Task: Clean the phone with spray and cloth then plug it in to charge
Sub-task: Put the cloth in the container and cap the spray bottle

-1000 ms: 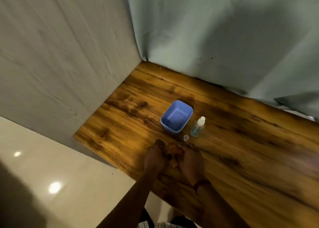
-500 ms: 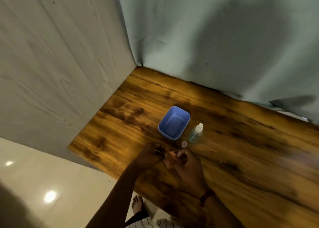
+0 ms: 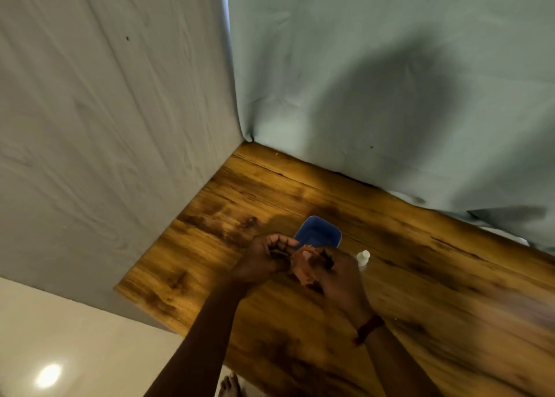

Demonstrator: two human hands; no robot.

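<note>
My hands meet over the wooden table (image 3: 420,291), just in front of a blue tub. My left hand (image 3: 264,260) curls round a small dark thing (image 3: 280,252), seemingly the phone, and hides most of it. My right hand (image 3: 336,273) grips a crumpled orange cloth (image 3: 301,269) and holds it against that dark thing. The spray bottle (image 3: 364,257) stands on the table just right of my right hand; only its white top shows.
The blue plastic tub (image 3: 319,233) sits behind my hands, partly covered by them. Grey cloth backdrops rise at the left (image 3: 105,126) and at the back (image 3: 390,81). The table's left edge drops to a pale tiled floor (image 3: 75,351).
My hands have moved a little away from me and now overlap the tub's near rim. The orange cloth shows more in my right hand. The view has tilted upward.
</note>
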